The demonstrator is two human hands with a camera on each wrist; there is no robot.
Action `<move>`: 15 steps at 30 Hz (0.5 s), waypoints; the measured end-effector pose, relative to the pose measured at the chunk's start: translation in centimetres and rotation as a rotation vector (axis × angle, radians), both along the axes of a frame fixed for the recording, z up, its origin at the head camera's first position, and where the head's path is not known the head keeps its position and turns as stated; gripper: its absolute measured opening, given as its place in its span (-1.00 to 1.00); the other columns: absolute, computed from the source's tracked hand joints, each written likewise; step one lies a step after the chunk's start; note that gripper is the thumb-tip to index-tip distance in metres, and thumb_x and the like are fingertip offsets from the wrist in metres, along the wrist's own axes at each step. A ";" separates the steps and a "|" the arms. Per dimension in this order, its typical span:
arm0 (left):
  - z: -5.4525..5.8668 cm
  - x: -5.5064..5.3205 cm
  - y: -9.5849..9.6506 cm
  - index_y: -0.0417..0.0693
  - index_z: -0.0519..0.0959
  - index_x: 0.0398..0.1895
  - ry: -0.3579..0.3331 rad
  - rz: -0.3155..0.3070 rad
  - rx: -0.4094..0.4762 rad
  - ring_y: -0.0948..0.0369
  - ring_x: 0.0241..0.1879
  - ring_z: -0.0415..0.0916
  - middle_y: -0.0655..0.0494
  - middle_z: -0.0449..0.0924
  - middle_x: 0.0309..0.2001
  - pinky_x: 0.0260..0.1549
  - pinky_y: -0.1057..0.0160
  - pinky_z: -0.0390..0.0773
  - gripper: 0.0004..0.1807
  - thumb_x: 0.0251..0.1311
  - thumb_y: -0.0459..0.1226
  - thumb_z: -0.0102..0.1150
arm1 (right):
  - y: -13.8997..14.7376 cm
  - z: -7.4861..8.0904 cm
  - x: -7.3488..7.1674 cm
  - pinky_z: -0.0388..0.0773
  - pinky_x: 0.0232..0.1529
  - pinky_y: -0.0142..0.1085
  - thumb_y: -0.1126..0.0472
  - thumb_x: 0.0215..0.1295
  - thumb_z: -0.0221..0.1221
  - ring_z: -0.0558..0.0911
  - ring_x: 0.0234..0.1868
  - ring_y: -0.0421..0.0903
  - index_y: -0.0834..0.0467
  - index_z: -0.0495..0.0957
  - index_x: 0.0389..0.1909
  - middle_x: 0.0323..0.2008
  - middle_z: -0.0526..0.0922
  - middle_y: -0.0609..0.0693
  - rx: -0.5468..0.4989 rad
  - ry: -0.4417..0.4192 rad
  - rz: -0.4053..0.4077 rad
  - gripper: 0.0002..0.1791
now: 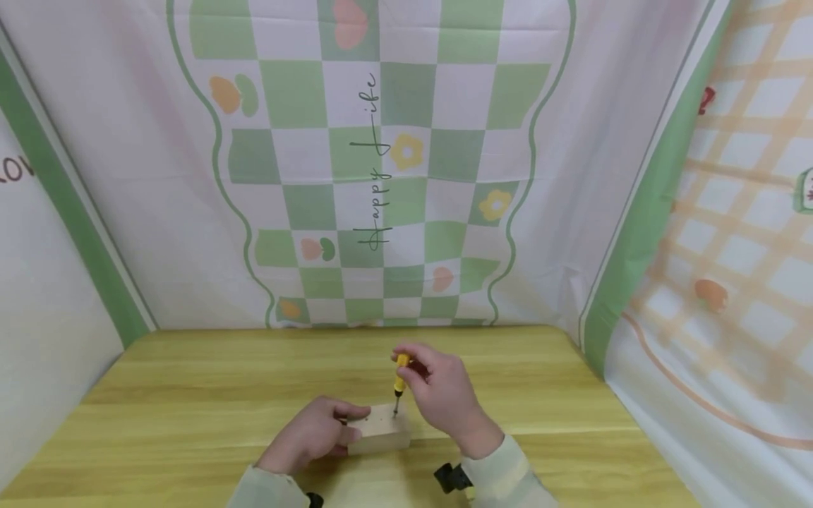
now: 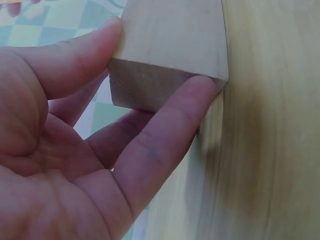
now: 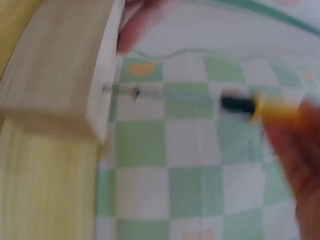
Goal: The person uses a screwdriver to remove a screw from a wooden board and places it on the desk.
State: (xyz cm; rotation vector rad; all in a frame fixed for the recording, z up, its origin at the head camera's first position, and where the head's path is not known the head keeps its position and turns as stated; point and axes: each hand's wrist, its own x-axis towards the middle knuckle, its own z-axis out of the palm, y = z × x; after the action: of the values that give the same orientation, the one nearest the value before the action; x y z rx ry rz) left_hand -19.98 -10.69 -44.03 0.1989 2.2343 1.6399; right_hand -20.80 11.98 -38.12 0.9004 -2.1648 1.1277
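Observation:
A pale wooden block [image 1: 379, 443] lies on the table, with small dark holes in its top face. My left hand [image 1: 322, 429] grips the block's left end; in the left wrist view its thumb is at one edge and a fingertip presses the end face of the block [image 2: 172, 37]. My right hand [image 1: 444, 391] pinches the yellow handle of a screwdriver [image 1: 399, 381], which stands nearly upright over the block's right part. In the blurred right wrist view, the screwdriver [image 3: 237, 105] meets a screw [image 3: 122, 90] that sticks out of the block's face.
The wood-grain table [image 1: 216, 381] runs back to a hanging cloth [image 1: 356, 155] with green and white checks. More printed cloth [image 1: 718, 247] hangs along the right side. A black wrist device [image 1: 452, 478] sits at the right sleeve.

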 end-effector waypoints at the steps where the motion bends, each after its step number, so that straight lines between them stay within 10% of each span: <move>1: 0.0 0.0 0.0 -0.19 0.63 0.16 0.002 0.000 -0.002 0.11 -0.17 0.57 -0.22 0.48 0.22 -0.28 0.11 0.67 -0.56 0.16 -0.46 0.32 | 0.3 -0.1 -0.2 0.62 -0.39 -0.38 0.45 0.28 0.28 0.63 -0.37 -0.26 0.15 0.64 -0.01 -0.23 0.70 -0.12 -0.010 -0.035 0.045 -0.70; 5: 0.0 0.0 0.0 -0.20 0.62 0.16 0.002 -0.005 0.007 0.09 -0.16 0.57 -0.23 0.48 0.21 -0.26 0.10 0.67 -0.56 0.17 -0.46 0.32 | 1.0 -0.5 -0.7 0.65 -0.32 -0.33 0.41 0.32 0.26 0.64 -0.30 -0.22 0.10 0.64 0.05 -0.16 0.68 -0.11 -0.025 -0.098 0.077 -0.68; 15: -0.1 -0.1 -0.3 -0.21 0.61 0.17 -0.010 -0.026 0.024 0.03 -0.02 0.54 -0.18 0.50 0.22 -0.25 0.09 0.67 -0.55 0.18 -0.46 0.32 | -1.3 -0.3 0.6 0.52 -0.52 -0.40 0.31 0.19 0.41 0.49 -0.48 -0.22 0.27 0.64 0.03 -0.37 0.49 -0.02 0.080 0.104 -0.334 -0.62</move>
State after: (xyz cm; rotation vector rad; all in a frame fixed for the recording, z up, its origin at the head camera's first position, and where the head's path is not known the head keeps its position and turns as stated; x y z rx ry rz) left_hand -20.06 -10.95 -44.13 0.2248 2.1968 1.6506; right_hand -20.23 10.68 -38.37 0.5865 -2.1845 0.8184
